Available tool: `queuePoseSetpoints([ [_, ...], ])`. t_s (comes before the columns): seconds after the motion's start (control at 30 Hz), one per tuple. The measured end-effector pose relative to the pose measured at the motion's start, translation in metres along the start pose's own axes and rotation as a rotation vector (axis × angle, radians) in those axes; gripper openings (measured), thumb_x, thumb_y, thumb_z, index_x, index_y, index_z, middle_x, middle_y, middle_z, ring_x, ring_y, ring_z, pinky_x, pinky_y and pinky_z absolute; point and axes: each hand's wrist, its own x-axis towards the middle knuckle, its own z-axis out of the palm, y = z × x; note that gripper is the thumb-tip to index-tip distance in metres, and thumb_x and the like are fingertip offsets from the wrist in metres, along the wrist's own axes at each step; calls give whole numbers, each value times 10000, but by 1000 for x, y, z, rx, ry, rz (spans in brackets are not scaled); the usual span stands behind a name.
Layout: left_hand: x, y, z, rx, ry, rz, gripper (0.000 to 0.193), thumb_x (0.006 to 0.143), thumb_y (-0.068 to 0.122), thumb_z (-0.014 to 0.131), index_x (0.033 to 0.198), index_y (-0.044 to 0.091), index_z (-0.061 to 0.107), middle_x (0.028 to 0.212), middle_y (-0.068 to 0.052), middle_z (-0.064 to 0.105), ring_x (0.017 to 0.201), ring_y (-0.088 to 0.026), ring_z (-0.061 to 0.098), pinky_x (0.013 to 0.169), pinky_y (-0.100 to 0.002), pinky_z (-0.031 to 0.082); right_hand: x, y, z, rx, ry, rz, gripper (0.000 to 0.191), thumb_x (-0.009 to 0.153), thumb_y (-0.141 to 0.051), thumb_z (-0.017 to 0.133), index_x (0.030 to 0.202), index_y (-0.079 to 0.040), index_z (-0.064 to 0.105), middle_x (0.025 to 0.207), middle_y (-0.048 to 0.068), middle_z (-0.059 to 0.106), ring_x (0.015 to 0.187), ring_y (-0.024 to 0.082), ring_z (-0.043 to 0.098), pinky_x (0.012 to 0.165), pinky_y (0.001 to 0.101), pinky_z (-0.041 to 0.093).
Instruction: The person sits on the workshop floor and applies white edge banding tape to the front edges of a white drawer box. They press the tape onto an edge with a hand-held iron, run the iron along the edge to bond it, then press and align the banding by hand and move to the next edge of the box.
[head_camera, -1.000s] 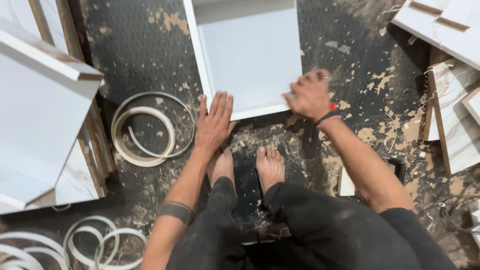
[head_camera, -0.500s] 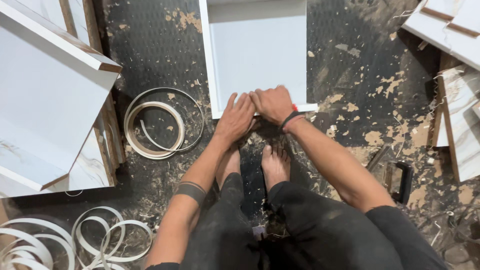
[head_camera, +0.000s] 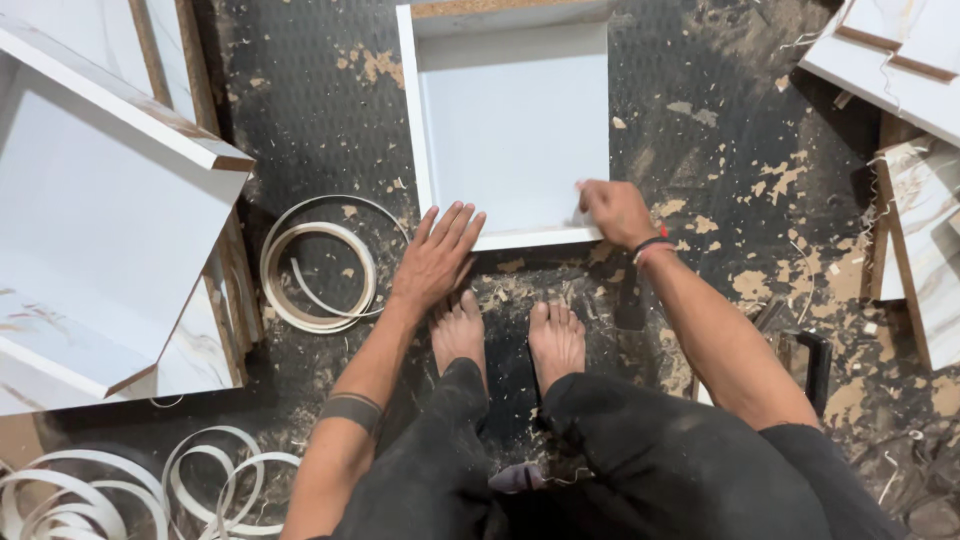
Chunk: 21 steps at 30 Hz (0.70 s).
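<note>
A white open box-shaped panel frame (head_camera: 512, 130), like a drawer, lies on the dark floor in front of my bare feet (head_camera: 510, 335). My left hand (head_camera: 438, 255) rests flat, fingers spread, on the floor at the frame's near left corner, touching its front edge. My right hand (head_camera: 612, 212) is closed at the frame's near right corner, pressed on the front edge; whatever it holds is hidden by the fingers. A dark band with red sits on my right wrist.
A large white board box (head_camera: 95, 225) lies at left. Coils of white edge banding (head_camera: 318, 265) lie left of my hand, more coils (head_camera: 120, 490) at bottom left. White panels (head_camera: 900, 60) stack at right. A dark tool (head_camera: 805, 355) lies by my right knee. Wood shavings cover the floor.
My right hand slid from the middle of the frame's front edge to its right corner. My left hand shifted left, off the edge to the left corner. The view moved slightly.
</note>
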Motion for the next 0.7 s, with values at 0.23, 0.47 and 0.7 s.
queuePoseSetpoints([
  [0.23, 32, 39, 21, -2, -198, 5, 694, 981, 363, 593, 1527, 5, 358, 1604, -164, 410, 1551, -278, 314, 1281, -510, 171, -5, -47, 46, -603, 91, -301, 459, 1062, -425, 483, 794, -121, 698, 666, 140, 692, 627, 350, 667, 700, 527, 444],
  [0.47, -1, -2, 19, -23, -111, -45, 694, 922, 184, 582, 1560, 65, 336, 1608, -148, 387, 1531, -258, 288, 1267, -520, 157, -9, -46, 40, -655, -41, -214, 478, 1037, -525, 489, 909, -130, 727, 678, 112, 686, 684, 316, 633, 750, 512, 409],
  [0.7, -24, -15, -1, 85, -81, -40, 780, 947, 241, 599, 1635, 117, 254, 1668, -52, 351, 1565, -206, 270, 1290, -513, 124, -27, 23, 15, -105, 205, -92, 457, 1062, -476, 484, 1011, -93, 730, 892, 98, 687, 881, 275, 593, 800, 447, 464],
])
